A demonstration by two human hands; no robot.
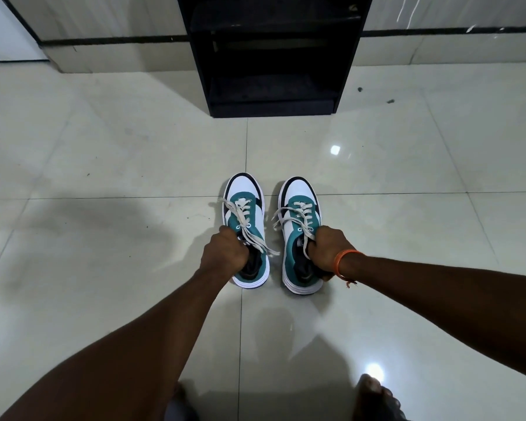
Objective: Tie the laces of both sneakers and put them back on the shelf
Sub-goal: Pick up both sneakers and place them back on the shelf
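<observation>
Two white, teal and black sneakers stand side by side on the tiled floor, toes pointing at the shelf. My left hand (225,253) grips the collar of the left sneaker (244,192), fingers inside the opening. My right hand (328,250) grips the collar of the right sneaker (298,192) the same way. Both sets of white laces hang loose and untied; one end of the left sneaker's lace (260,241) trails over its side. The black shelf (271,56) stands ahead against the wall, its compartments dark and apparently empty.
Glossy cream floor tiles (104,147) spread all around with light reflections. A wall with a dark skirting line (113,41) runs behind the shelf. My bare feet (377,396) show at the bottom edge. An orange band sits on my right wrist.
</observation>
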